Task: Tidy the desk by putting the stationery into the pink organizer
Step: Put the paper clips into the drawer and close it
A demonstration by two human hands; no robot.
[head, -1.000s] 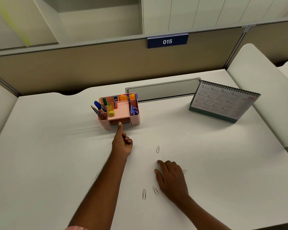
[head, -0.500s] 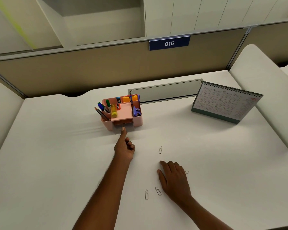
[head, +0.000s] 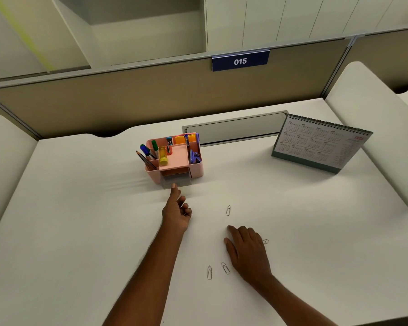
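Standing on the white desk (head: 68,220), towards its back and left of centre: one pink plastic desk organizer (head: 174,158), divided into several compartments, with a small grey drawer (head: 176,181) at its front base pulled out.

Contents, left compartment: dark pencils (head: 145,160) leaning outward, a blue-capped marker (head: 145,149) and a green-capped marker (head: 154,147). Beside these: a yellow-capped glue stick (head: 163,156), upright. Rear compartments: a small blue item (head: 169,140), too small to identify, orange sticky notes (head: 184,138) and a purple pen (head: 196,137). Right compartment: purple clips (head: 194,157). Centre tray: flat pink surface, nothing visible on it.

Left hand (head: 176,211): forefinger extended, its tip touching the drawer's front edge; remaining fingers curled in, holding nothing visible.

Right hand (head: 247,250): palm down, flat on the desk, fingers together, gripping nothing that can be seen.

Loose items on the desk, four metal paper clips: one (head: 228,210) between the two hands; one (head: 265,241) just beside the right hand's outer edge, partly hidden; two (head: 225,268) (head: 209,272) near the right wrist, on its left.

Further out: a green-based spiral desk calendar (head: 318,143) standing at the right, well apart from the organizer; a grey cable-tray lid (head: 233,128) set into the desk behind the organizer; a beige partition with a blue "015" plate (head: 240,61).
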